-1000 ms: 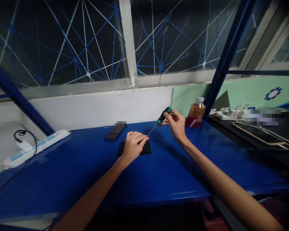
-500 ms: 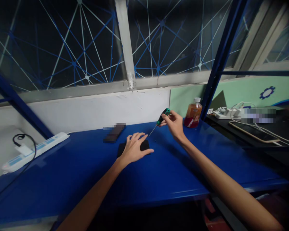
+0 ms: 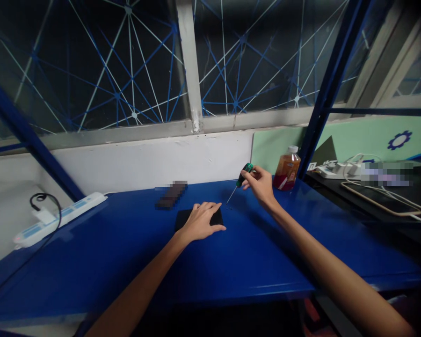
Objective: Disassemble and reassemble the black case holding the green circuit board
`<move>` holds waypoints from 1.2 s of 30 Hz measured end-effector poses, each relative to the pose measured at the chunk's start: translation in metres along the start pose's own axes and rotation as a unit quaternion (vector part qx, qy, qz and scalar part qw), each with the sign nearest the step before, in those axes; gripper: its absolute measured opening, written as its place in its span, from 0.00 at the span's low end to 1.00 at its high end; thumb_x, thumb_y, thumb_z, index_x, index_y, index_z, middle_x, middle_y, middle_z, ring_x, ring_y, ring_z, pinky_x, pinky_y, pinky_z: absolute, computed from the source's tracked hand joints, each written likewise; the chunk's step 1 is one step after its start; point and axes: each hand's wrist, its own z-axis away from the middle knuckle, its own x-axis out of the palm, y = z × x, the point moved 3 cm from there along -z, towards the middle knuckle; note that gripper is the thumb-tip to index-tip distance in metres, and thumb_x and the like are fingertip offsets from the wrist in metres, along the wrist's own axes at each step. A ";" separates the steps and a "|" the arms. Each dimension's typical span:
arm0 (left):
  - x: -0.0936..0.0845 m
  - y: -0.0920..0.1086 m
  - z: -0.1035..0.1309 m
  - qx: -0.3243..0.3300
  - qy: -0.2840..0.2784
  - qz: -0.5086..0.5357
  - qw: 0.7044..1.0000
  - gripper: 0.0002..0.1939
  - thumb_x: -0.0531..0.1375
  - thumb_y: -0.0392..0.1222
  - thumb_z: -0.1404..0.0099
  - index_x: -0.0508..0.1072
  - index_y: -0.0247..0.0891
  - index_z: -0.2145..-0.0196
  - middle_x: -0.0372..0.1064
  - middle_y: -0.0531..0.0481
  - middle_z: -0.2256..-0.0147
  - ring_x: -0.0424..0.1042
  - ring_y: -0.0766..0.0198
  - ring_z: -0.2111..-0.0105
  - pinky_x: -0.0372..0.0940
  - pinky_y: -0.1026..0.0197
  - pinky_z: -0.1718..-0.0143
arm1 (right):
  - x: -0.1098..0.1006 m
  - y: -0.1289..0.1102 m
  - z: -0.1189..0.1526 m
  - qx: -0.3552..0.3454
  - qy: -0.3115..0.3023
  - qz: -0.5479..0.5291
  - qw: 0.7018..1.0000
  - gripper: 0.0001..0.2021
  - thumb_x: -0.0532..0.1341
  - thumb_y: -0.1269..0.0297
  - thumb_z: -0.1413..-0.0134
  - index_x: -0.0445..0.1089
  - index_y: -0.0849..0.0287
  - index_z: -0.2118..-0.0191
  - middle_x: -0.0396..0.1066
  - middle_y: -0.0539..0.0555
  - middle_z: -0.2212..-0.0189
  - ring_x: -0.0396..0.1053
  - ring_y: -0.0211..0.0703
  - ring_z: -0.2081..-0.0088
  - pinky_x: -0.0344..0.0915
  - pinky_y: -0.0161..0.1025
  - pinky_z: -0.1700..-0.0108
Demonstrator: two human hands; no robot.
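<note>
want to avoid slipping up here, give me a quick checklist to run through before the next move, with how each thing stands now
1. Black box steadied: ok, the left hand lies over it, fingers spread.
2. Screwdriver held: ok, the right hand grips its handle.
3. Screwdriver tip on the box: not ok, it points down beside the box.
4. Small bits all accounted for: cannot tell, specks lie near the tip but are too small to count.
5. Bottle upright and capped: ok, it stands behind the right hand.
</note>
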 end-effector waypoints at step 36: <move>-0.046 0.000 0.004 0.026 0.177 0.208 0.962 0.33 0.66 0.54 0.46 0.66 0.44 0.44 0.67 0.44 0.48 0.66 0.50 0.48 0.60 0.44 0.45 | 0.005 -0.026 0.009 -0.059 0.012 -0.116 0.991 0.11 0.65 0.58 0.52 0.67 0.60 0.68 0.70 0.50 0.78 0.73 0.42 0.77 0.73 0.39 0.75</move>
